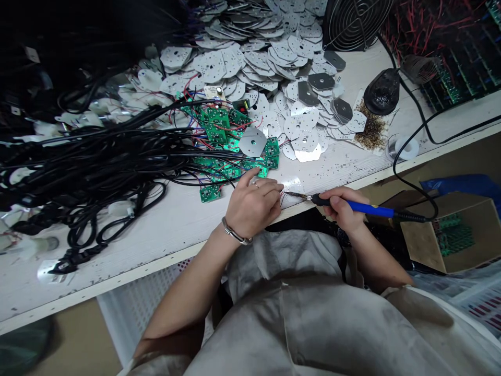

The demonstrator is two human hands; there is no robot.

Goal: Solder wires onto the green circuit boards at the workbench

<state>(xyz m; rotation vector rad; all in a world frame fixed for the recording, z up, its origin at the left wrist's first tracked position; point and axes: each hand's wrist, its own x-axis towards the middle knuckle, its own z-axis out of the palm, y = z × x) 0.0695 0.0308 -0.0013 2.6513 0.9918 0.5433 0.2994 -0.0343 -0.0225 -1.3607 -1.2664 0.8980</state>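
Note:
My right hand [344, 209] is wrapped round the blue handle of a soldering iron [370, 209]. Its metal tip points left, close to the fingertips of my left hand [254, 203]. That hand wears a metal bracelet, and its fingers are bent together on a thin wire [281, 195], with the little finger raised. Beneath the tip, at the table's front edge, lies a white LED plate [293, 185], partly covered by the fingers. Just beyond my left hand are green circuit boards [213, 125] with red and black leads. A grey octagonal plate [252, 142] rests on them.
Black power cords [117, 151] spread across the left. White plates [270, 62] are heaped at the back, beside a fan [358, 23]. A dark iron holder [381, 91], a solder spool [403, 147] and the iron's cable are at right. Below stands a cardboard box [420, 243] of green boards.

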